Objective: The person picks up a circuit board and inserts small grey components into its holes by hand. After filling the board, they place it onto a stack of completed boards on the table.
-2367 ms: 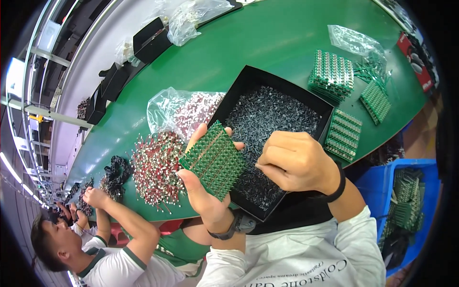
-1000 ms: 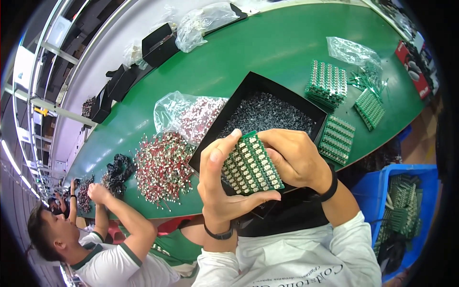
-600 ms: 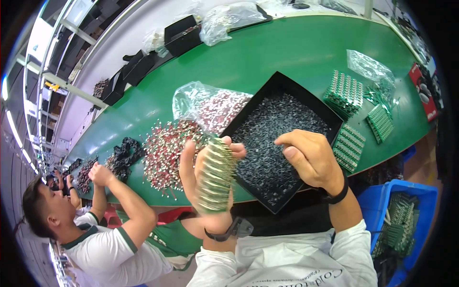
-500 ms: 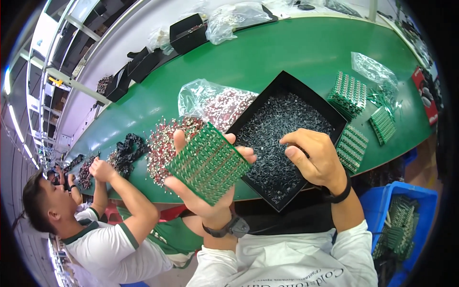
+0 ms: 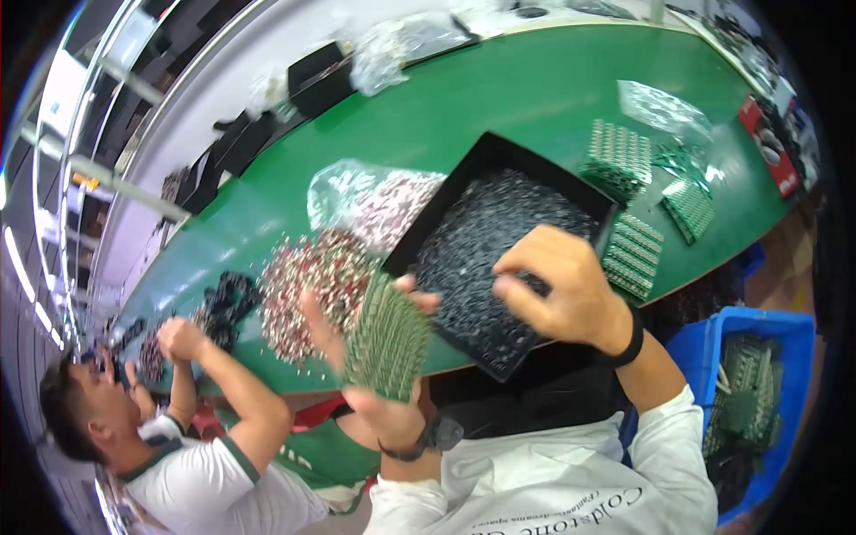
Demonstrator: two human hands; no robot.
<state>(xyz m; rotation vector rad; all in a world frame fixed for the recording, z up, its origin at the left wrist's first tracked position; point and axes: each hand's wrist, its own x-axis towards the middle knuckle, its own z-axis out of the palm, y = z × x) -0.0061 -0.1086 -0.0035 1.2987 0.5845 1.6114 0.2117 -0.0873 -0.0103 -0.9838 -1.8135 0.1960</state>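
Green circuit board (image 5: pixel 388 339), blurred, tilted almost edge-on, gripped in the left hand (image 5: pixel 374 379) from below, fingers curled round its lower edge and thumb at its upper right corner. Held above the near edge of the green worktop (image 5: pixel 499 98), just left of the black tray (image 5: pixel 486 156). Right hand (image 5: pixel 557 285) hovering over the tray's near half, fingers bent down toward the small dark parts (image 5: pixel 499 232) filling it; whether pinching a part or merely touching the heap, impossible to tell. Hands apart, the board's upper edge close to the right hand's fingertips.

Left of the tray, a heap of small red and silver parts (image 5: pixel 312 281) beside a clear plastic bag (image 5: pixel 366 201) holding more. Right of the tray, further green boards (image 5: pixel 633 254) lying flat, another stack (image 5: pixel 620 156) behind them. Blue bin (image 5: pixel 794 343) at lower right, with boards inside. At far left, another person's hands (image 5: pixel 174 339) busy over a dark pile (image 5: pixel 227 299).
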